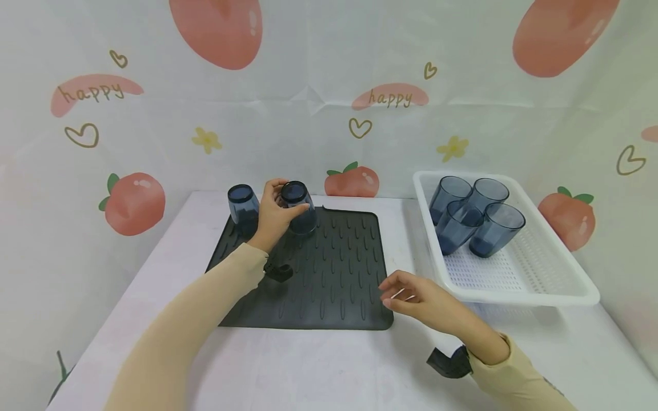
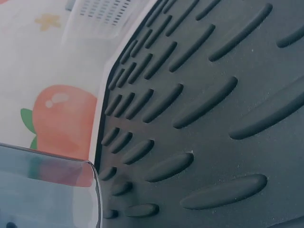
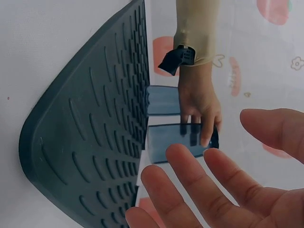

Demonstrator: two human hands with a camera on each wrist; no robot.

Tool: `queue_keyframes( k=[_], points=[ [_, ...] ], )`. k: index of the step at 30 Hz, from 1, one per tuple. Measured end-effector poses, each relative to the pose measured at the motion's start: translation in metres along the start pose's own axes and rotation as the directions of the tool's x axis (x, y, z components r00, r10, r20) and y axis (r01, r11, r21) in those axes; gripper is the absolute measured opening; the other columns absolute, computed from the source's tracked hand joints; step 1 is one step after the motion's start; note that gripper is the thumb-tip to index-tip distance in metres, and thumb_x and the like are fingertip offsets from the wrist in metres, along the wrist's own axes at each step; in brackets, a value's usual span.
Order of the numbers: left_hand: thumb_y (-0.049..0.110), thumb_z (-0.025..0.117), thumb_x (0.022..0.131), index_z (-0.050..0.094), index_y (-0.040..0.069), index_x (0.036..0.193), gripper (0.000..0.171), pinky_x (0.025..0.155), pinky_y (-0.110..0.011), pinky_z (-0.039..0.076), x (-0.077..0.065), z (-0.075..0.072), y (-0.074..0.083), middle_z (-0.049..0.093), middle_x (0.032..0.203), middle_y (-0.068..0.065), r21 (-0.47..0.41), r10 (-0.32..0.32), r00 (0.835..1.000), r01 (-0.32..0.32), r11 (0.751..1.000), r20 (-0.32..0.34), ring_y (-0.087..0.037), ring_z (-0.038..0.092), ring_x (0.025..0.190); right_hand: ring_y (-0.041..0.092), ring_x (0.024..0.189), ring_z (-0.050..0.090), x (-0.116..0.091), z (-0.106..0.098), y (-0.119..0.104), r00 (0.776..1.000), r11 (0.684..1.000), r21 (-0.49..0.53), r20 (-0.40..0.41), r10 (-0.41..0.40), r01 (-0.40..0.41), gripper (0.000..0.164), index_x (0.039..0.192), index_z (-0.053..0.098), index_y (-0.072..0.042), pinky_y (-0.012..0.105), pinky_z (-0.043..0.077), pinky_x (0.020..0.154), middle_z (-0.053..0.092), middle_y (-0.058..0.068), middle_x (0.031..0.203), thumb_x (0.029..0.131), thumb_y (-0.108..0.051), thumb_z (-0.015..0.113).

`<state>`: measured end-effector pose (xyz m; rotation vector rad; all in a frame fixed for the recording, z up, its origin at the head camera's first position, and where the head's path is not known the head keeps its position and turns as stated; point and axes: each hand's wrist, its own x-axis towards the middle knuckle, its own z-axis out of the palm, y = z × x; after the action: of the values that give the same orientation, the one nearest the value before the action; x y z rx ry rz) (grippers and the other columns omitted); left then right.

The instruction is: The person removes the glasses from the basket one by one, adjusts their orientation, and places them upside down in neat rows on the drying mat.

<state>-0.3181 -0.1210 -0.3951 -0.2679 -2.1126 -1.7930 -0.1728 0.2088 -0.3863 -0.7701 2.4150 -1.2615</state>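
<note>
An upside-down glass, translucent smoky blue, is at the 12 o'clock edge of the black mat, gripped by the left hand. The right hand, fingers relaxed, holds nothing at the mat's 4 o'clock.

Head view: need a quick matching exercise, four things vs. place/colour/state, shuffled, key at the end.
Things
1. Left hand
2. Right hand
3. Perforated basket
4. Ridged mat

Place, colour or state
A. Holds nothing, near the right edge of the work surface's other dark item
B. Black, flat on the table
C. Grips an upside-down blue tumbler
D. White, with four blue tumblers inside

Pairs: 1-C, 2-A, 3-D, 4-B
</note>
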Motion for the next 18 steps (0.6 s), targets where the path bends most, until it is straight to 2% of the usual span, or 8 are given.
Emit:
queue_keyframes(
  k=[9,18],
  points=[
    [0.004,0.078,0.079,0.039,0.007,0.133,0.067,0.102,-0.037,0.045,0.005,-0.001,-0.013,0.046,0.132,-0.017,0.018,-0.007,1.0,0.007,1.0,-0.017,-0.028,0.053,0.119,0.017,0.095,0.064,0.001,0.001,0.001,1.0,1.0,0.001,0.013,0.004,-0.004,0.03,0.115,0.059,-0.008,0.025,0.052,0.081,0.066,0.007,0.11,0.095,-0.03,0.063],
    [0.004,0.079,0.079,0.04,0.005,0.134,0.067,0.103,-0.039,0.044,0.005,-0.001,-0.013,0.046,0.134,-0.017,0.032,-0.026,0.999,0.027,0.999,-0.026,-0.029,0.051,0.12,0.015,0.094,0.064,0.001,0.002,0.001,1.0,1.0,0.005,0.011,0.006,-0.006,0.031,0.115,0.059,-0.007,0.025,0.052,0.08,0.066,0.005,0.109,0.095,-0.03,0.063]
  ],
)
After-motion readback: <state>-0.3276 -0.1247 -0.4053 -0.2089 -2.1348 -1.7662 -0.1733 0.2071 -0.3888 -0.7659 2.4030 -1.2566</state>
